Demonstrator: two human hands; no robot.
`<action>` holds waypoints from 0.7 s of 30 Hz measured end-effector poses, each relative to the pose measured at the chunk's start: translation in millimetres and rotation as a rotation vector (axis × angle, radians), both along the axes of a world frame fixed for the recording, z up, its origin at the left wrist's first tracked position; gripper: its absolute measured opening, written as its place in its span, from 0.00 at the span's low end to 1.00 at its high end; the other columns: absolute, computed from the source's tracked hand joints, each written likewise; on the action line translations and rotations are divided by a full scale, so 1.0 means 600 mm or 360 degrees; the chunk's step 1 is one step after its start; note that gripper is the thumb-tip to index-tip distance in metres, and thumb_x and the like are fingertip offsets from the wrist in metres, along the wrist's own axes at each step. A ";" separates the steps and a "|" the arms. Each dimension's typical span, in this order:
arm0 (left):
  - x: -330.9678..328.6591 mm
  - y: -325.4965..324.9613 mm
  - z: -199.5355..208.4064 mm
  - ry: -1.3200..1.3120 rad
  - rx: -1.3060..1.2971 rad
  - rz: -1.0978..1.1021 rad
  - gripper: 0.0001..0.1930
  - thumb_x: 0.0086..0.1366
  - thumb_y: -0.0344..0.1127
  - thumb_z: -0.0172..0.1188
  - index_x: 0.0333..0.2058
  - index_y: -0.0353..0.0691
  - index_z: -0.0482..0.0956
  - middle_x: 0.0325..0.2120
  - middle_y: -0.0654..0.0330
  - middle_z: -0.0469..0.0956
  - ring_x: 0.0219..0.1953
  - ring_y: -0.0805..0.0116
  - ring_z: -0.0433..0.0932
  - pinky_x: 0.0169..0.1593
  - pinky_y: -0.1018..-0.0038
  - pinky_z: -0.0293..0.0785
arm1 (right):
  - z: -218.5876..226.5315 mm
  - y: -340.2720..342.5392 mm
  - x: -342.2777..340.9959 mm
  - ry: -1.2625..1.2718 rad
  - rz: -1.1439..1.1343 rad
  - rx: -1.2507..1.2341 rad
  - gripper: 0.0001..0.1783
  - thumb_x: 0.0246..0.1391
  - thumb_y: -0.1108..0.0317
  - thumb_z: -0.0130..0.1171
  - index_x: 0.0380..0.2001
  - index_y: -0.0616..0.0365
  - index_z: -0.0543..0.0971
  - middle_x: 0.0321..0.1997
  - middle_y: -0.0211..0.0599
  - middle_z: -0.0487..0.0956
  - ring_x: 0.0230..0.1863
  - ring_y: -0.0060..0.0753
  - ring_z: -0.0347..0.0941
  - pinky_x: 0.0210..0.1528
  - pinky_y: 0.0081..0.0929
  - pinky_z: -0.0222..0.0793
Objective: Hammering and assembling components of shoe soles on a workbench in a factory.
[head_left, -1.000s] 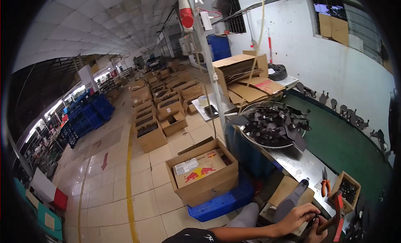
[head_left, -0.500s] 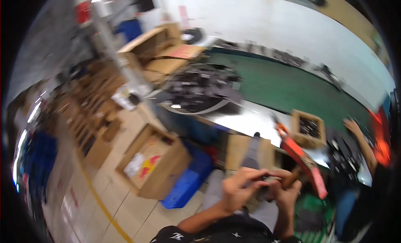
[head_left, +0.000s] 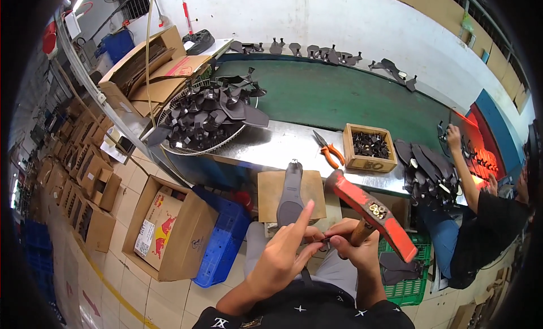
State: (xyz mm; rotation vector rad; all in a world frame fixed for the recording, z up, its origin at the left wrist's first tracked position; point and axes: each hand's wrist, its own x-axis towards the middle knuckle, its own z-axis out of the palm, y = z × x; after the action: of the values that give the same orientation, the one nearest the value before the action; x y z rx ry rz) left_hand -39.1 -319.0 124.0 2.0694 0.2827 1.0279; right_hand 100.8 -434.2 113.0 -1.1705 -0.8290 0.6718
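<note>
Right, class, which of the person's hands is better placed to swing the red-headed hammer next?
Probably the right hand: it grips the hammer by its wooden handle, the head clear above the fingers. The left hand holds no tool, and its thumb is near the right hand's fingertips.

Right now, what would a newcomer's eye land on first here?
Probably the hammer's big red head, slanting just right of centre, its wooden handle in the right grip. Next, the heap of dark grey parts in the round wire basket, on the left part of the metal bench. Then the red-orange glow at far right, beside a co-worker in black.
</note>
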 end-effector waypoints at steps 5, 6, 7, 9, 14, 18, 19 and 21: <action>0.060 0.162 -0.108 0.0322 -0.1069 -0.0502 0.29 0.56 0.30 0.68 0.58 0.37 0.72 0.41 0.63 0.77 0.38 0.77 0.75 0.42 0.78 0.73 | -0.036 -0.006 0.040 0.0127 0.0165 -0.0209 0.08 0.52 0.74 0.66 0.30 0.70 0.79 0.23 0.37 0.76 0.12 0.16 0.64 0.13 0.16 0.56; 0.082 0.202 -0.138 0.0370 -0.0680 -0.0146 0.26 0.58 0.33 0.67 0.55 0.36 0.73 0.42 0.59 0.78 0.39 0.70 0.77 0.44 0.75 0.74 | -0.046 0.002 0.041 0.0196 0.0164 -0.0226 0.08 0.53 0.73 0.66 0.32 0.68 0.79 0.24 0.35 0.78 0.13 0.15 0.64 0.13 0.16 0.56; 0.103 0.234 -0.167 0.0361 -0.0656 -0.0133 0.26 0.58 0.33 0.67 0.55 0.36 0.73 0.42 0.59 0.78 0.39 0.70 0.77 0.44 0.75 0.74 | -0.053 0.011 0.042 0.0265 0.0163 -0.0242 0.08 0.53 0.72 0.67 0.33 0.67 0.80 0.26 0.33 0.79 0.13 0.15 0.65 0.13 0.16 0.56; 0.155 0.269 -0.198 0.0140 0.0205 0.0283 0.22 0.58 0.37 0.67 0.50 0.35 0.77 0.40 0.55 0.80 0.40 0.59 0.79 0.45 0.70 0.74 | -0.061 0.037 0.059 0.0241 0.0126 -0.0259 0.08 0.54 0.72 0.66 0.32 0.67 0.79 0.26 0.33 0.78 0.14 0.14 0.66 0.14 0.15 0.57; 0.187 0.287 -0.232 0.0278 0.0104 0.0066 0.17 0.57 0.40 0.68 0.41 0.35 0.80 0.36 0.51 0.81 0.40 0.51 0.80 0.44 0.64 0.74 | -0.096 0.107 0.121 -0.0073 0.0037 -0.0519 0.13 0.56 0.66 0.65 0.36 0.67 0.80 0.19 0.26 0.74 0.16 0.13 0.66 0.17 0.17 0.60; 0.161 0.243 -0.219 0.0282 -0.0036 0.0044 0.12 0.54 0.36 0.71 0.34 0.36 0.82 0.30 0.54 0.80 0.32 0.60 0.80 0.35 0.70 0.75 | -0.109 0.148 0.142 -0.0421 -0.0051 -0.0547 0.13 0.56 0.66 0.65 0.38 0.66 0.81 0.26 0.31 0.80 0.28 0.20 0.75 0.33 0.21 0.71; 0.150 0.231 -0.220 0.0199 0.0015 -0.0002 0.12 0.53 0.35 0.71 0.34 0.36 0.82 0.30 0.55 0.79 0.31 0.62 0.79 0.34 0.71 0.75 | -0.118 0.159 0.142 -0.0419 -0.0041 -0.0546 0.13 0.56 0.66 0.65 0.38 0.66 0.81 0.26 0.31 0.80 0.28 0.20 0.75 0.33 0.21 0.71; 0.145 0.212 -0.226 0.0143 -0.0083 -0.0008 0.12 0.52 0.32 0.72 0.35 0.35 0.82 0.29 0.55 0.79 0.30 0.63 0.79 0.35 0.72 0.75 | -0.138 0.181 0.142 -0.0561 -0.0028 -0.0373 0.12 0.56 0.67 0.65 0.39 0.66 0.81 0.31 0.33 0.83 0.36 0.22 0.76 0.42 0.24 0.71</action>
State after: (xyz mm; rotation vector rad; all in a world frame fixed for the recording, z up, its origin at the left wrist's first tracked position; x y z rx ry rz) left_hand 47.9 -191.5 -11.8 2.0710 0.3461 0.9166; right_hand 185.9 -325.4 30.1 -1.5351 -1.0531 0.5655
